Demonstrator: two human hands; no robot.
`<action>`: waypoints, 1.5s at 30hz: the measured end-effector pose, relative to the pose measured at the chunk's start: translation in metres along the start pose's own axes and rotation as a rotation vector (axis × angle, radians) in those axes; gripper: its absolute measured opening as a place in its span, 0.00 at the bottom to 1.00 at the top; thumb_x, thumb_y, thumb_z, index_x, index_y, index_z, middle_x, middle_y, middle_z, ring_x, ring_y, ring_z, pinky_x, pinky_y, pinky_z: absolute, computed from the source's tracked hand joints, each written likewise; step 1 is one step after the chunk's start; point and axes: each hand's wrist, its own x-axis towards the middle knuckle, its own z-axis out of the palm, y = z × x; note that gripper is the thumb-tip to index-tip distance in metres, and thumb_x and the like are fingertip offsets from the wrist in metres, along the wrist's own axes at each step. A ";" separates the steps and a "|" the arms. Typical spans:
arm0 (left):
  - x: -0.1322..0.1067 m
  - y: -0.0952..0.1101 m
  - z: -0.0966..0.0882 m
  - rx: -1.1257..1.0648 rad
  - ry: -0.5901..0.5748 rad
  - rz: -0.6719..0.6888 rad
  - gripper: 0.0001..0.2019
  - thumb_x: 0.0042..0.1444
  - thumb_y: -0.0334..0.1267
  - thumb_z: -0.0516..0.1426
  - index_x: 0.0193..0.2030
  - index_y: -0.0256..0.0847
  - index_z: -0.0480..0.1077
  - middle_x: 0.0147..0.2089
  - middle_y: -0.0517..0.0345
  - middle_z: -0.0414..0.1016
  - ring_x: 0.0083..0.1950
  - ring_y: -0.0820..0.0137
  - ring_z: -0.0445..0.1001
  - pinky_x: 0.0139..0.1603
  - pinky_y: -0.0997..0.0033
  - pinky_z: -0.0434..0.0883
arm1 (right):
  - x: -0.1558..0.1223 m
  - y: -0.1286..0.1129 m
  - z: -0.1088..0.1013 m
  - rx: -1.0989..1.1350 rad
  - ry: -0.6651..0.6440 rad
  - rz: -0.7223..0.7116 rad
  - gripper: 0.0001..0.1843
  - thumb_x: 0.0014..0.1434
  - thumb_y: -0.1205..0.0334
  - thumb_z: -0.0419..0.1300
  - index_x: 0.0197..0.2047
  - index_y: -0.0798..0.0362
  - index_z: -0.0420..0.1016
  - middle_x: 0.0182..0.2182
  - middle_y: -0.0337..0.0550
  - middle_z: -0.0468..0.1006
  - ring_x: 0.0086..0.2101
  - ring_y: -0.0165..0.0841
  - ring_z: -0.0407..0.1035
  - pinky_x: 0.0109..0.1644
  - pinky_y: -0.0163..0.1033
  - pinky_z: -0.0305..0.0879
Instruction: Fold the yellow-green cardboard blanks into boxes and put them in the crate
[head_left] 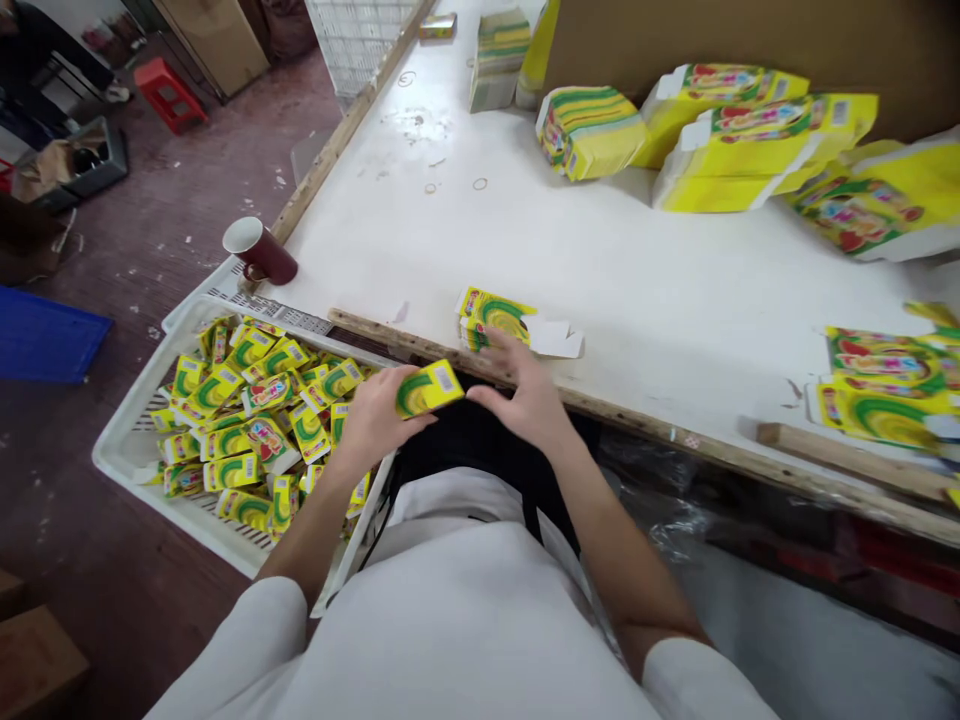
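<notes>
My left hand grips a small folded yellow-green carton just above the table's near edge. My right hand hovers beside it with fingers spread, reaching toward a short stack of flat yellow-green cartons on the white table. A white flap sticks out from that stack on its right. To my left a white plastic crate holds several finished small cartons.
A dark red mug stands at the table's left corner. Bundles of flat yellow cartons lie at the back right, more at the right edge beside a wooden stick. A blue bin and a red stool stand on the floor.
</notes>
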 end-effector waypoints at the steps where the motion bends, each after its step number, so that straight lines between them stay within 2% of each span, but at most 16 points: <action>1: -0.003 -0.010 -0.004 0.064 0.016 -0.069 0.28 0.49 0.46 0.67 0.56 0.42 0.67 0.53 0.49 0.76 0.55 0.53 0.73 0.57 0.55 0.67 | 0.007 0.006 -0.007 -0.107 0.085 0.004 0.35 0.58 0.56 0.66 0.66 0.50 0.61 0.61 0.54 0.69 0.56 0.45 0.69 0.61 0.53 0.66; 3: -0.012 -0.032 -0.012 0.216 0.072 -0.230 0.32 0.47 0.48 0.68 0.57 0.40 0.68 0.56 0.42 0.74 0.60 0.46 0.69 0.61 0.47 0.63 | 0.021 0.019 -0.017 -0.371 0.185 0.042 0.28 0.59 0.61 0.63 0.62 0.52 0.66 0.57 0.55 0.72 0.57 0.48 0.66 0.62 0.57 0.63; 5: -0.021 -0.054 -0.018 0.314 0.132 -0.353 0.36 0.46 0.51 0.68 0.59 0.39 0.66 0.61 0.37 0.71 0.65 0.40 0.63 0.64 0.40 0.58 | 0.033 0.032 -0.022 -0.571 0.137 0.114 0.23 0.58 0.65 0.62 0.57 0.55 0.71 0.51 0.57 0.76 0.54 0.51 0.67 0.59 0.59 0.63; 7: -0.026 -0.067 -0.021 0.278 0.164 -0.375 0.35 0.48 0.53 0.66 0.60 0.40 0.66 0.61 0.39 0.70 0.65 0.42 0.64 0.64 0.40 0.58 | 0.038 0.041 -0.022 -0.663 0.067 0.150 0.18 0.58 0.66 0.62 0.53 0.57 0.74 0.46 0.58 0.77 0.49 0.51 0.69 0.56 0.59 0.65; 9: -0.026 -0.068 -0.019 0.130 0.169 -0.318 0.30 0.51 0.53 0.64 0.58 0.42 0.68 0.58 0.43 0.74 0.62 0.47 0.69 0.64 0.45 0.62 | 0.038 0.044 -0.020 -0.682 0.064 0.128 0.18 0.59 0.65 0.61 0.53 0.57 0.74 0.45 0.57 0.76 0.47 0.50 0.68 0.55 0.57 0.66; 11: -0.019 -0.056 -0.011 -0.062 0.162 -0.239 0.26 0.52 0.52 0.63 0.56 0.42 0.69 0.55 0.47 0.76 0.59 0.52 0.72 0.63 0.50 0.65 | 0.035 0.043 -0.018 -0.681 0.116 0.090 0.21 0.58 0.65 0.61 0.55 0.56 0.71 0.45 0.56 0.74 0.47 0.50 0.67 0.54 0.57 0.65; 15: 0.005 -0.013 0.012 -0.404 0.130 -0.119 0.25 0.54 0.47 0.63 0.57 0.41 0.69 0.57 0.47 0.75 0.61 0.57 0.72 0.64 0.53 0.65 | 0.028 0.038 -0.017 -0.680 0.180 0.029 0.25 0.56 0.65 0.63 0.57 0.57 0.66 0.44 0.54 0.72 0.46 0.49 0.66 0.53 0.56 0.65; 19: 0.030 0.025 0.038 -0.843 0.093 -0.091 0.36 0.49 0.48 0.67 0.63 0.43 0.63 0.61 0.44 0.71 0.65 0.56 0.68 0.65 0.53 0.64 | 0.022 0.024 -0.016 -0.598 0.186 -0.036 0.26 0.55 0.65 0.63 0.56 0.56 0.64 0.41 0.51 0.72 0.43 0.47 0.66 0.51 0.56 0.66; 21: 0.041 0.039 0.048 -1.141 0.125 -0.091 0.41 0.44 0.52 0.69 0.63 0.46 0.62 0.61 0.46 0.71 0.66 0.56 0.67 0.64 0.53 0.65 | 0.015 0.011 -0.009 -0.506 0.151 -0.104 0.26 0.56 0.63 0.63 0.57 0.53 0.63 0.41 0.50 0.72 0.43 0.46 0.67 0.51 0.56 0.68; 24: 0.054 0.058 0.056 -1.514 0.229 -0.143 0.34 0.48 0.57 0.65 0.59 0.46 0.67 0.55 0.49 0.76 0.63 0.58 0.71 0.63 0.55 0.68 | 0.000 -0.009 0.012 -0.300 0.032 -0.200 0.25 0.58 0.63 0.62 0.57 0.51 0.62 0.44 0.50 0.73 0.44 0.44 0.69 0.50 0.53 0.70; 26: 0.059 0.065 0.055 -1.642 0.354 -0.207 0.29 0.52 0.60 0.60 0.56 0.45 0.70 0.50 0.51 0.78 0.59 0.59 0.74 0.62 0.56 0.69 | -0.010 -0.019 0.029 -0.171 0.107 -0.167 0.23 0.59 0.65 0.61 0.58 0.50 0.63 0.46 0.51 0.72 0.46 0.43 0.70 0.50 0.51 0.71; 29: 0.061 0.069 0.049 -1.694 0.541 -0.200 0.29 0.52 0.64 0.58 0.53 0.45 0.72 0.48 0.52 0.79 0.54 0.60 0.77 0.60 0.58 0.71 | -0.020 -0.026 0.050 -0.052 0.241 -0.104 0.20 0.63 0.67 0.58 0.57 0.48 0.65 0.48 0.50 0.74 0.48 0.41 0.71 0.51 0.49 0.71; 32: 0.056 0.067 0.045 -1.663 0.594 -0.153 0.31 0.54 0.66 0.55 0.56 0.47 0.70 0.48 0.53 0.78 0.52 0.60 0.78 0.56 0.59 0.73 | -0.023 -0.030 0.057 0.050 0.189 -0.053 0.17 0.63 0.68 0.57 0.55 0.47 0.68 0.44 0.46 0.76 0.45 0.38 0.73 0.51 0.46 0.72; 39: 0.043 0.066 0.043 -1.482 0.443 -0.189 0.36 0.58 0.70 0.41 0.59 0.47 0.66 0.48 0.52 0.76 0.52 0.60 0.77 0.55 0.56 0.74 | -0.013 -0.030 0.046 0.524 0.086 0.234 0.21 0.51 0.56 0.70 0.44 0.47 0.65 0.28 0.32 0.70 0.30 0.30 0.69 0.38 0.38 0.71; 42: 0.043 0.061 0.037 -1.401 0.333 -0.159 0.34 0.57 0.70 0.45 0.56 0.46 0.66 0.50 0.49 0.75 0.55 0.57 0.75 0.56 0.53 0.73 | -0.008 -0.028 0.039 0.581 0.087 0.278 0.25 0.48 0.52 0.72 0.43 0.47 0.64 0.30 0.33 0.71 0.31 0.29 0.69 0.37 0.38 0.71; 45: 0.047 0.058 0.032 -1.442 0.259 -0.129 0.28 0.57 0.66 0.48 0.49 0.45 0.68 0.46 0.50 0.75 0.53 0.57 0.75 0.57 0.51 0.71 | -0.008 -0.029 0.035 0.531 0.076 0.253 0.24 0.51 0.53 0.70 0.46 0.46 0.63 0.33 0.35 0.73 0.32 0.30 0.70 0.37 0.38 0.70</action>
